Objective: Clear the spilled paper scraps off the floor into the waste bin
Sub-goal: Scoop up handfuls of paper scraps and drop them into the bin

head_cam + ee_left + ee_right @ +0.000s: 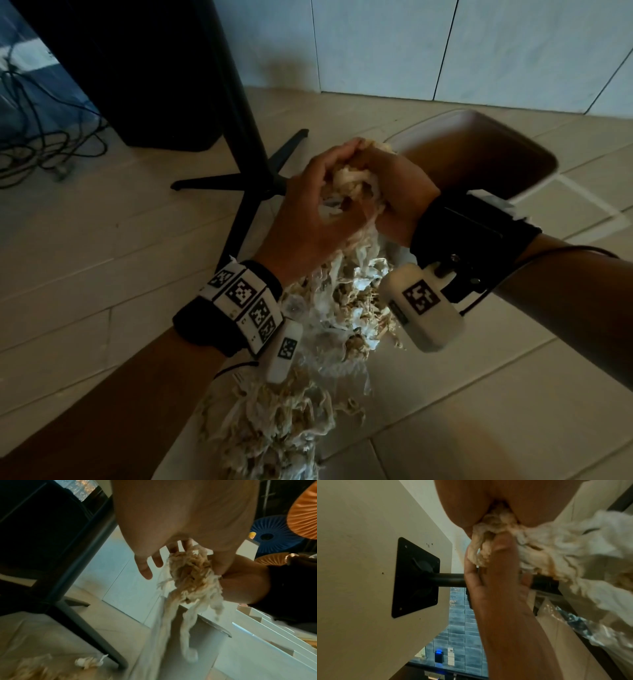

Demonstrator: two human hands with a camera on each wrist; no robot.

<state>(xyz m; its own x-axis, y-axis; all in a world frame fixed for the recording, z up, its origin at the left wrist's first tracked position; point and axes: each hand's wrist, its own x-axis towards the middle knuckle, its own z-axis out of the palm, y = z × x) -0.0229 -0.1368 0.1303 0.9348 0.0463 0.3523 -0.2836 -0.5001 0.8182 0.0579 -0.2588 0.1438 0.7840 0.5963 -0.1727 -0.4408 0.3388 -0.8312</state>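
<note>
Left hand [308,212] and right hand [397,195], fingers curled, clasp a wad of cream shredded paper scraps [346,181]; light, soft, trailing: best cupped from below, beside beige plastic waste bin [534,161]

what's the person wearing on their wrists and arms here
Both forearms are bare, no sleeves. The left hand has a black wrist strap carrying a white band of square black-and-white markers, plus a small white camera pod with one marker. The right hand has a wide black wrist wrap, a larger white pod with one marker, and a thin black cable along the forearm.
</note>
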